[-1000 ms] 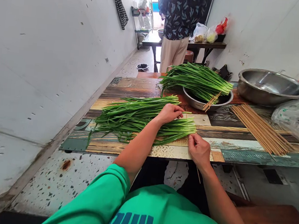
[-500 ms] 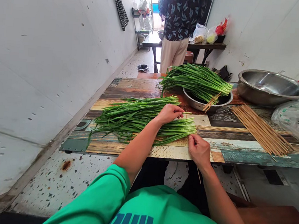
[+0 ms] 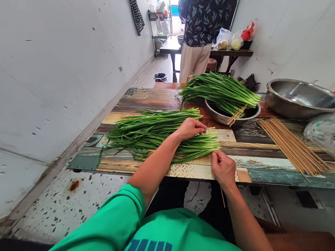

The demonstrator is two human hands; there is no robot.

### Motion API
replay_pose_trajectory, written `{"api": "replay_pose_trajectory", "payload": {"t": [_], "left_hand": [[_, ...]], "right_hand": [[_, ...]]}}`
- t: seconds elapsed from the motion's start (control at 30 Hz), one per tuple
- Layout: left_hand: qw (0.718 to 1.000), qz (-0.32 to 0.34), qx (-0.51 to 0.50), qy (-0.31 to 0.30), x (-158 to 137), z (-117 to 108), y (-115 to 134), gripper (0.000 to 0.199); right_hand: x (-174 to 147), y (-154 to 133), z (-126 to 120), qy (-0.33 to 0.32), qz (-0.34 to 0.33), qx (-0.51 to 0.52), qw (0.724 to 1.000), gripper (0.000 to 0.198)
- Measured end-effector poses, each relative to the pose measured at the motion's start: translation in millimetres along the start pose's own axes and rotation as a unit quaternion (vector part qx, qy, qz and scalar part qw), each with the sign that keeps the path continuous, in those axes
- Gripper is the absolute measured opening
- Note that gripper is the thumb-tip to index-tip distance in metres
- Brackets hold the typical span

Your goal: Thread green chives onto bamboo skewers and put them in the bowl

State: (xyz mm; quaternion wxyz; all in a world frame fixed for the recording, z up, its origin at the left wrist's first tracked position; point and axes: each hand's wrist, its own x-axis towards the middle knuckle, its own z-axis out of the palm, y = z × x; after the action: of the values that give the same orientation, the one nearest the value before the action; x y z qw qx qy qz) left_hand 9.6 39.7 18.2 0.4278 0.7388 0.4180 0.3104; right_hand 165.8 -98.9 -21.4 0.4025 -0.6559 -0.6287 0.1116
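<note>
Green garlic chives lie in two bunches on the table, with their pale stem ends toward the right. My left hand is over the bunches, thumb and fingers pinched on a thin chive stalk whose end sticks out to the right. At the stem ends of the nearer bunch, my right hand is closed around a bamboo skewer. One end of it shows below the hand, past the table edge; the upper end is hard to make out against the stems.
More chives and some skewers rest on a metal bowl. Loose skewers fan out at right, near a plastic bag and a large steel basin. A person stands at a far table.
The stalk in my left hand has tilted a little, its tip now pointing slightly more upward. My right hand with the skewer has stayed almost still.
</note>
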Motion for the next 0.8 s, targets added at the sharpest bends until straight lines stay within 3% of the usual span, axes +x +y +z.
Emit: {"api": "replay_pose_trajectory", "payload": {"t": [0.17, 0.3, 0.4, 0.47, 0.53, 0.63, 0.8], "left_hand": [[0.995, 0.056, 0.067, -0.046, -3, -6, 4, 0.022], [0.990, 0.056, 0.094, -0.087, -7, -15, 13, 0.025], [0.986, 0.039, 0.156, -0.040, -8, -18, 16, 0.027], [0.969, 0.017, 0.245, 0.031, -8, -20, 15, 0.029], [0.932, -0.015, 0.353, 0.078, -8, -21, 12, 0.028], [0.882, -0.050, 0.462, 0.083, -9, -21, 10, 0.026], [0.863, -0.059, 0.498, 0.061, -12, -17, 10, 0.021]], "right_hand": [[-1, 0, 0, 0.004, 0.001, -0.005, 1.000, 0.030], [-2, -1, -1, 0.008, -0.007, -0.006, 1.000, 0.030], [-2, -2, -1, 0.014, -0.007, -0.003, 1.000, 0.031], [-3, -2, -1, 0.016, -0.008, -0.006, 1.000, 0.031], [-3, -3, 0, 0.016, -0.009, -0.009, 1.000, 0.031], [-3, -2, 0, 0.015, -0.009, -0.013, 1.000, 0.031], [-3, -1, 0, 0.014, -0.015, -0.014, 1.000, 0.030]]}}
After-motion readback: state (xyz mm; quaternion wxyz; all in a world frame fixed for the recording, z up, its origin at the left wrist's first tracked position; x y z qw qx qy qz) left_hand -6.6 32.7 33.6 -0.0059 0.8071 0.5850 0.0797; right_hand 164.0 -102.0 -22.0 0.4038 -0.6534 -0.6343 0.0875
